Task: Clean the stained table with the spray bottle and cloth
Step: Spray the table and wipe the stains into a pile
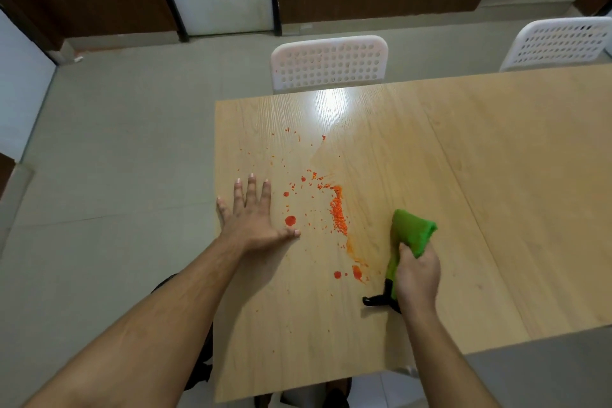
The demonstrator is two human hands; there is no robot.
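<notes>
**Green cloth held beside the orange spill**

The right hand (pixel 418 275) has its grip curled round a bunched green cloth (pixel 411 235), whose far end rests on the light wooden desk (pixel 496 175); a black piece (pixel 377 300) juts out below the hand, and what it belongs to cannot be told; the left hand (pixel 253 214) lies flat on the desk near its left edge, grip spread, fingers straight; between the two hands sits the orange-red stain (pixel 338 210), a thick streak with drops and specks scattered around it, the thumb just beside one round drop; two white perforated chairs (pixel 328 61) stand at the far side.
</notes>
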